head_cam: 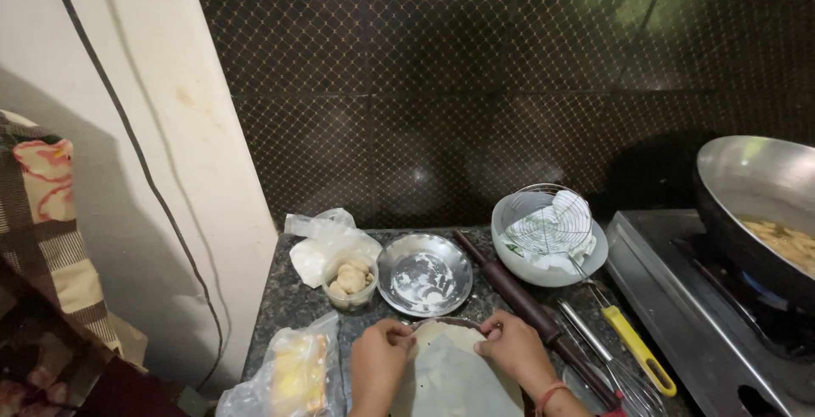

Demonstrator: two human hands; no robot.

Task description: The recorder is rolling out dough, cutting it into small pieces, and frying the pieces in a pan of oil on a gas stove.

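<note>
A thin, pale sheet of rolled dough (454, 374) lies on a round board at the bottom of the head view. My left hand (378, 364) pinches its upper left edge. On the upper right edge, my right hand (514, 349) grips the dough in the same way; a red band circles that wrist. Just right of this hand a dark wooden rolling pin (526, 302) lies slanted on the counter.
A small tub of dough balls (350, 283), a steel plate dusted with flour (424, 274) and a white bowl with a wire skimmer and paper (550, 239) stand behind. Yellow-handled tool (635, 347) lies right. A wok with frying food (764, 213) sits on the stove. Plastic bags (293, 374) lie left.
</note>
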